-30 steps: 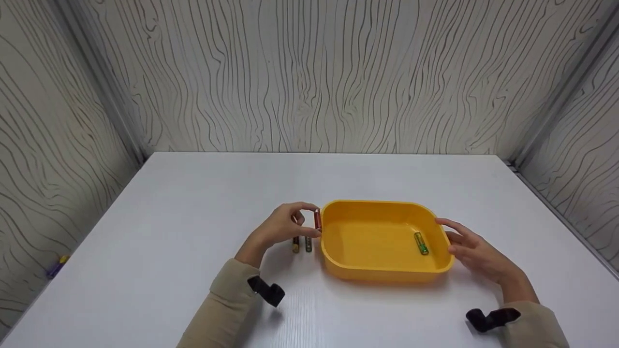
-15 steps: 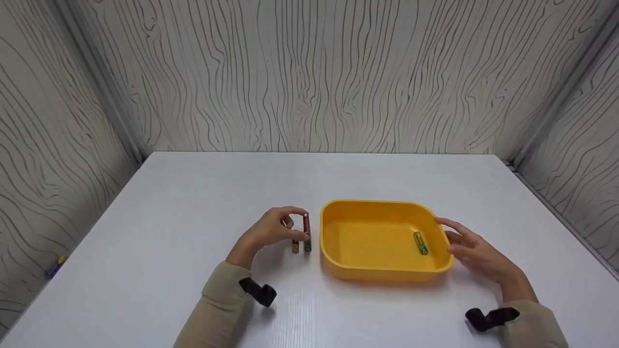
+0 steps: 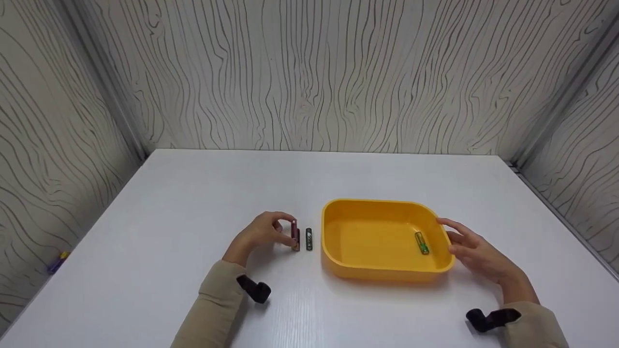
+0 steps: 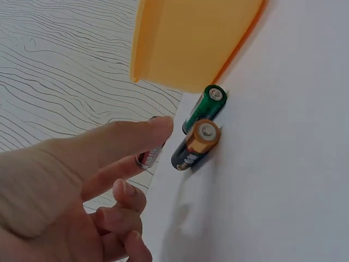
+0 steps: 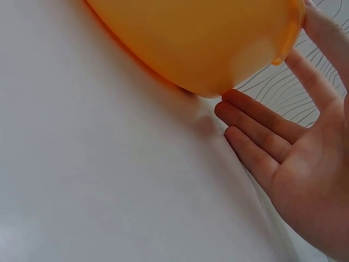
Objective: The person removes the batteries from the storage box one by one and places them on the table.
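Note:
My left hand [image 3: 261, 231] pinches a red battery [image 3: 294, 228] between thumb and fingertips. In the left wrist view the thumb covers much of this battery [image 4: 148, 158]. Right beside it is a black battery with a copper-coloured end [image 4: 197, 144], partly hidden by the held one in the head view. A dark green battery [image 3: 309, 239] lies just to the right. Farther right stands a yellow plastic tub [image 3: 382, 274], with a bright green battery [image 3: 421, 243] lying inside near its right wall. My right hand [image 3: 478, 253] touches the tub's right rim, fingers mostly extended.
The white table [image 3: 232, 179] meets patterned panels [image 3: 309, 77] at the back and sides. A purple and yellow object [image 3: 58, 262] sits at the left table edge. Black wrist mounts [image 3: 493, 319] stick out from both sleeves.
My left hand has moved left, carrying the red battery from the tub's left wall, past the dark green battery, to beside the black one. My right hand and the tub stay put.

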`<action>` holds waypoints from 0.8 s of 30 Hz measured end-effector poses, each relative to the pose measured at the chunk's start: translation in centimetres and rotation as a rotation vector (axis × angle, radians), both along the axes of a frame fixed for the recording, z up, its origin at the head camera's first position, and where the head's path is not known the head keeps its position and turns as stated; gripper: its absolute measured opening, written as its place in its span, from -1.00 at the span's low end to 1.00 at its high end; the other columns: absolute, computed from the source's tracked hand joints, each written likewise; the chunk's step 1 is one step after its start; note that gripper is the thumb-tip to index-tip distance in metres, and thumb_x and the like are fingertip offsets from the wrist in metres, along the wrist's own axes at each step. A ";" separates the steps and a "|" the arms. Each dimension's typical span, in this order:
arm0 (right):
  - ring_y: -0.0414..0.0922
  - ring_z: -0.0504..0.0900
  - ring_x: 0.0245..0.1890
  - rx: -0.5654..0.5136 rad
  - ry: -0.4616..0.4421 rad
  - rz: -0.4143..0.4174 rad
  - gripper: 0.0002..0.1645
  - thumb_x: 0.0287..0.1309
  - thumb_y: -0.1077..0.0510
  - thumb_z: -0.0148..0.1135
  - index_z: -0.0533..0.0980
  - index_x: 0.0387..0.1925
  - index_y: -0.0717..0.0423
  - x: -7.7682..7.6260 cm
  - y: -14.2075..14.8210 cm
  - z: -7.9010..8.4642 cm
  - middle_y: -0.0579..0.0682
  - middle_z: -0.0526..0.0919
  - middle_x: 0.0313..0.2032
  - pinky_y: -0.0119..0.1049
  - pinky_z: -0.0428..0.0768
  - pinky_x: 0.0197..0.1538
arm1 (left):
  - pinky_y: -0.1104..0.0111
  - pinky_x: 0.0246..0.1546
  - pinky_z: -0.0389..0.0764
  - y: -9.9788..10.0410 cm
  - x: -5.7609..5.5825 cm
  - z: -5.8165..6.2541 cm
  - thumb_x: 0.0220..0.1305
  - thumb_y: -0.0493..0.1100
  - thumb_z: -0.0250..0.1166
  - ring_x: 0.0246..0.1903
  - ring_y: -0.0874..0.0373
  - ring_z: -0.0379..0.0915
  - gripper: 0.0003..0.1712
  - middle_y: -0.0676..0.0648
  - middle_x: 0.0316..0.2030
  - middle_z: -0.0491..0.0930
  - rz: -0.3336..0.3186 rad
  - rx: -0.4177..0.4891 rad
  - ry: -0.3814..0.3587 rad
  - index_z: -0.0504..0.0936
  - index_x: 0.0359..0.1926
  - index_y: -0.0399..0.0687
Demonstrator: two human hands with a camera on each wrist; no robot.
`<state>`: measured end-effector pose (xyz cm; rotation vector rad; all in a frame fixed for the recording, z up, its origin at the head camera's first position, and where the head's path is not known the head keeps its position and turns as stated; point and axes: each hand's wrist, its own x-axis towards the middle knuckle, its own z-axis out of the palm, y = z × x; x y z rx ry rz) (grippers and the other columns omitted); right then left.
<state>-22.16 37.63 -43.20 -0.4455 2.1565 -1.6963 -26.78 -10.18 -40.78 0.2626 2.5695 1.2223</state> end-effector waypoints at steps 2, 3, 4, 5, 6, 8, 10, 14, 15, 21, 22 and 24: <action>-0.48 0.45 0.16 -0.005 -0.002 0.005 -0.25 0.40 0.24 -0.06 -0.07 0.50 -0.09 0.0 0.0 -0.1 -0.48 0.42 0.20 -0.67 0.38 0.17 | 0.42 -0.44 0.24 -0.2 -0.1 -0.2 -0.10 -0.20 0.54 -0.42 0.19 0.22 -0.37 0.03 -0.45 0.37 0.007 -0.022 -0.005 0.62 0.10 0.04; -0.47 0.45 0.16 -0.006 0.000 0.008 -0.25 0.40 0.24 -0.06 -0.07 0.50 -0.09 -0.1 0.0 -0.1 -0.47 0.42 0.21 -0.67 0.39 0.17 | 0.42 -0.43 0.24 -0.2 -0.1 -0.3 -0.11 -0.19 0.54 -0.42 0.19 0.23 -0.37 0.03 -0.44 0.38 0.009 -0.034 -0.006 0.63 0.09 0.04; -0.47 0.45 0.16 -0.007 0.000 0.007 -0.25 0.40 0.24 -0.06 -0.07 0.50 -0.09 -0.1 0.0 -0.1 -0.47 0.42 0.21 -0.66 0.39 0.17 | 0.42 -0.43 0.25 -0.3 -0.2 -0.4 -0.12 -0.19 0.54 -0.41 0.19 0.24 -0.37 0.02 -0.43 0.39 0.010 -0.044 -0.005 0.63 0.08 0.05; -0.47 0.45 0.17 -0.008 0.002 0.008 -0.25 0.40 0.24 -0.06 -0.06 0.50 -0.08 -0.1 0.0 -0.1 -0.47 0.42 0.21 -0.66 0.39 0.17 | 0.43 -0.42 0.25 -0.4 -0.2 -0.5 -0.12 -0.20 0.55 -0.41 0.19 0.24 -0.37 0.02 -0.42 0.40 0.010 -0.050 -0.004 0.63 0.08 0.04; -0.47 0.45 0.17 -0.009 0.002 0.007 -0.26 0.40 0.24 -0.06 -0.06 0.50 -0.08 -0.1 0.0 -0.1 -0.46 0.42 0.21 -0.66 0.39 0.17 | 0.43 -0.42 0.25 -0.4 -0.2 -0.5 -0.12 -0.20 0.55 -0.40 0.19 0.24 -0.38 0.02 -0.41 0.41 0.009 -0.057 0.000 0.63 0.08 0.03; -0.47 0.46 0.16 -0.008 0.004 0.007 -0.26 0.40 0.24 -0.06 -0.06 0.50 -0.08 0.0 0.1 -0.1 -0.46 0.42 0.21 -0.66 0.39 0.17 | 0.43 -0.42 0.26 -0.5 -0.2 -0.6 -0.13 -0.22 0.54 -0.41 0.19 0.25 -0.38 0.01 -0.41 0.41 0.005 -0.065 0.012 0.64 0.07 0.00; -0.46 0.46 0.16 -0.011 0.005 0.011 -0.26 0.40 0.23 -0.06 -0.06 0.50 -0.08 0.0 0.1 -0.1 -0.46 0.43 0.21 -0.66 0.39 0.18 | 0.43 -0.43 0.26 -0.6 -0.1 -0.7 -0.14 -0.24 0.54 -0.42 0.19 0.25 -0.39 0.00 -0.42 0.42 0.003 -0.074 0.022 0.64 0.06 -0.02; -0.43 0.47 0.17 -0.039 0.019 0.039 -0.26 0.40 0.25 -0.06 -0.06 0.50 -0.05 0.0 0.1 -0.1 -0.40 0.44 0.22 -0.64 0.40 0.19 | 0.41 -0.41 0.27 -0.6 0.1 -0.6 -0.15 -0.25 0.54 -0.39 0.17 0.26 -0.41 -0.03 -0.36 0.45 0.008 -0.098 0.029 0.65 0.03 0.00; -0.42 0.48 0.17 -0.050 0.022 0.051 -0.26 0.40 0.26 -0.07 -0.07 0.50 -0.04 0.0 0.2 -0.1 -0.38 0.45 0.23 -0.63 0.40 0.20 | 0.40 -0.40 0.27 -0.5 0.1 -0.6 -0.15 -0.25 0.54 -0.38 0.17 0.27 -0.41 -0.04 -0.34 0.47 0.008 -0.103 0.029 0.66 0.02 0.01; -0.42 0.47 0.18 -0.065 0.021 0.069 -0.27 0.41 0.28 -0.10 -0.06 0.50 -0.06 0.0 0.3 -0.2 -0.38 0.44 0.23 -0.63 0.39 0.19 | 0.39 -0.34 0.29 -0.4 0.0 -1.0 -0.16 -0.24 0.55 -0.30 0.15 0.31 -0.42 -0.07 -0.25 0.51 0.006 -0.126 0.022 0.66 0.01 0.05; -0.43 0.47 0.18 -0.059 0.020 0.065 -0.27 0.41 0.27 -0.10 -0.06 0.50 -0.07 0.0 0.3 -0.3 -0.39 0.44 0.23 -0.64 0.39 0.19 | 0.39 -0.33 0.29 -0.4 0.0 -1.0 -0.16 -0.24 0.55 -0.29 0.15 0.31 -0.42 -0.07 -0.24 0.51 0.008 -0.129 0.020 0.66 0.01 0.06; -0.43 0.47 0.18 -0.050 0.021 0.060 -0.27 0.41 0.26 -0.09 -0.07 0.50 -0.07 -0.1 0.3 -0.3 -0.40 0.43 0.23 -0.63 0.40 0.19 | 0.39 -0.32 0.29 -0.4 0.0 -1.1 -0.17 -0.23 0.55 -0.27 0.14 0.32 -0.41 -0.07 -0.22 0.51 0.013 -0.133 0.015 0.66 0.01 0.07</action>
